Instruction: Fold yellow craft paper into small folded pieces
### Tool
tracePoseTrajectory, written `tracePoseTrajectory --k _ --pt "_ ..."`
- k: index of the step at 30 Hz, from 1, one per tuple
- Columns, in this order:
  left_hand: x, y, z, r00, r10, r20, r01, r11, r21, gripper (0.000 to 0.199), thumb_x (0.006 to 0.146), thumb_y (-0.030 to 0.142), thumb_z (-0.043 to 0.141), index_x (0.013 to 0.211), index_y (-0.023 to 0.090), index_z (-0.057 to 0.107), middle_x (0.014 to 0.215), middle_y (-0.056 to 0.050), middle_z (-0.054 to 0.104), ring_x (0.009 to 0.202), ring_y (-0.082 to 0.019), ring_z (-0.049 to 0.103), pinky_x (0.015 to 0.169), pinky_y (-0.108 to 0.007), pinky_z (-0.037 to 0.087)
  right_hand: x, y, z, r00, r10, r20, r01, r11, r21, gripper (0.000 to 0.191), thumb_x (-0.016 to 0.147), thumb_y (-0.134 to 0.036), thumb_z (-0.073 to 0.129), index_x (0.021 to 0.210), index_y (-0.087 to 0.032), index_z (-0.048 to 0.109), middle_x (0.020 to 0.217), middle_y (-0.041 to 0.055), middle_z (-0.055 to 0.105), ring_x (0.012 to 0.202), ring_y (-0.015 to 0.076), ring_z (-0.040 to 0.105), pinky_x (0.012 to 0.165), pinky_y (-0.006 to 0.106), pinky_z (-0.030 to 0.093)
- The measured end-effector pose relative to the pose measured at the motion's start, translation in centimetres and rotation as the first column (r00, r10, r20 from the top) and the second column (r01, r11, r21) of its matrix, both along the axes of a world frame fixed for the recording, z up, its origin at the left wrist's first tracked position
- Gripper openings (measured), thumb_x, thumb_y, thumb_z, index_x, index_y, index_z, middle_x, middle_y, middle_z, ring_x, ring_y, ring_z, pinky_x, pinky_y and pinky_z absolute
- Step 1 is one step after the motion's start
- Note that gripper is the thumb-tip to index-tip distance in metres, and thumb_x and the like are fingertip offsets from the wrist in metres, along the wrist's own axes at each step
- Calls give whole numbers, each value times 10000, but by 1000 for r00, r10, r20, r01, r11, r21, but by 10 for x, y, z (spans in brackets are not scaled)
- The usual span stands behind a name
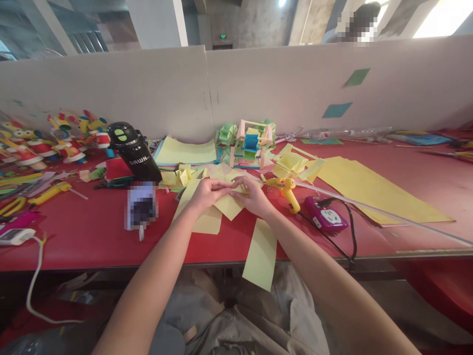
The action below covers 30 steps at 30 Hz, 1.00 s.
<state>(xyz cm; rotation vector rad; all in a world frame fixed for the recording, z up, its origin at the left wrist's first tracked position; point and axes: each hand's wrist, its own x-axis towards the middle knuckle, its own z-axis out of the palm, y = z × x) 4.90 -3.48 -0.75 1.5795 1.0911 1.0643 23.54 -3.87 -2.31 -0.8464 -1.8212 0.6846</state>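
My left hand (207,194) and my right hand (253,198) meet over the middle of the red table, fingertips close together. Between them is a sheet of pale yellow paper (230,209), pinched by both hands along its upper part. My fingers hide part of that edge, so I cannot tell whether it is folded. Under and beside my left hand lies another yellow sheet (207,221). A loose yellow strip of paper (260,254) hangs over the table's front edge, below my right wrist. To the right of my right hand rests a yellow glue gun (285,190).
Behind my hands stands a paper model with a wooden frame (251,145). A black bottle (135,155) and a phone (141,206) are on the left, near colourful figures (66,140). Rightward are a purple socket block (327,216) with a cable and large yellow sheets (377,192).
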Motion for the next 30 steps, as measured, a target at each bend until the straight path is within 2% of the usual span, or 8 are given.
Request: tracePoseTrajectory --k 3,6,8,11,14,19,24,30 --pt "-1 1 0 1000 22 -2 -22 1000 11 297 702 368 789 910 159 749 892 -102 773 895 -263 719 836 -381 547 0 0 2 999 -26 -38 24 998 -50 278 836 -455 651 960 -213 593 1096 92 646 1044 228 600 935 389 450" --pt "-3 2 0 999 46 7 -46 999 17 339 707 378 786 960 160 726 863 -95 768 864 -256 721 795 -370 552 0 1 3 983 -91 -160 64 984 -167 366 830 -514 642 1025 -207 603 1085 99 672 1021 228 622 873 366 484" --pt "-3 2 -1 998 57 14 -57 998 22 358 715 379 781 993 166 710 853 -86 765 857 -252 722 783 -365 553 1 2 2 968 -115 -224 49 958 -282 418 806 -558 651 1007 -192 623 998 96 693 936 225 642 776 334 505" --pt "-4 2 0 997 79 5 -79 997 27 364 726 358 770 1026 168 692 843 -79 764 854 -250 725 780 -367 555 3 4 1 968 -138 -208 46 918 -394 448 770 -604 658 855 -164 656 780 62 674 710 185 608 609 286 464" --pt "-3 2 1 996 83 -26 -82 996 16 365 733 324 758 1048 152 689 844 -91 765 862 -255 726 786 -372 556 5 5 1 968 -190 -162 120 922 -368 449 765 -606 651 738 -158 648 658 28 612 599 144 520 544 268 398" --pt "-3 4 3 993 81 -83 -84 996 -33 368 738 291 743 1064 125 703 902 -130 768 912 -267 721 824 -372 547 4 8 0 965 -231 -125 192 945 -265 434 800 -590 597 699 -168 605 619 9 537 579 130 449 543 271 350" --pt "-6 6 -3 991 49 -122 -59 995 -77 374 736 269 736 1074 111 712 964 -152 761 919 -275 716 836 -388 544 1 5 2 979 -201 -47 186 957 -223 451 828 -602 557 663 -183 544 584 -12 467 560 118 388 524 266 325" --pt "-5 9 -5 985 137 -107 -136 991 17 291 727 230 740 992 113 730 945 -143 765 904 -260 723 841 -373 563 3 -1 5 987 -148 -66 113 921 -373 514 781 -682 607 735 -170 599 646 20 580 579 140 520 504 259 407"
